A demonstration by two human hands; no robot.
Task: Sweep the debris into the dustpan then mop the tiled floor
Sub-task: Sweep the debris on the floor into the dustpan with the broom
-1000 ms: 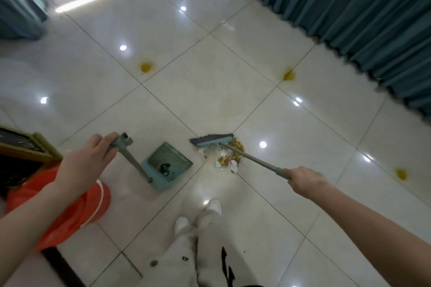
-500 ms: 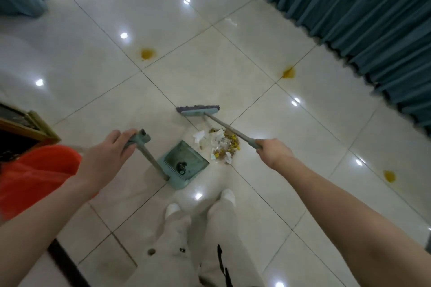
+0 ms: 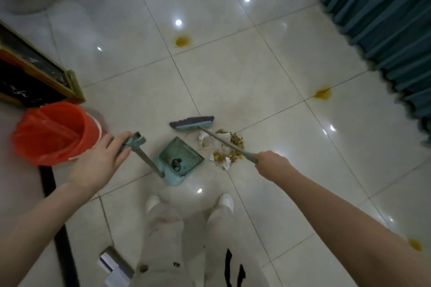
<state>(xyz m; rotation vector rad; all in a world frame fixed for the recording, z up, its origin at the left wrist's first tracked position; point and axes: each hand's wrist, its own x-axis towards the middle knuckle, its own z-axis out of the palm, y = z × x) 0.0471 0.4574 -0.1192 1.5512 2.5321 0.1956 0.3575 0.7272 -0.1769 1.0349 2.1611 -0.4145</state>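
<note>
Near the feet, the left hand [image 3: 98, 161] curls its grip round the handle top of the dustpan [image 3: 180, 158]; the right hand [image 3: 272, 165] wraps tight round the broom [image 3: 192, 122] shaft. Debris [image 3: 236, 142] lies just right of the dustpan on the glossy tiled floor [image 3: 233, 77], which has yellow stains [image 3: 183, 41], with a teal curtain [image 3: 373, 7] far right.

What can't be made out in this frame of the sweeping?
Head view, the only one:
- Dark bit in the dustpan: too small to identify.
- Debris: too blurred to name the pieces; the broom handle crosses it.
- Fingers of the right hand: hidden under the hand's own back, round the handle.
- Pale object near the bottom edge: motion-blurred, partly behind a trouser leg.
</note>
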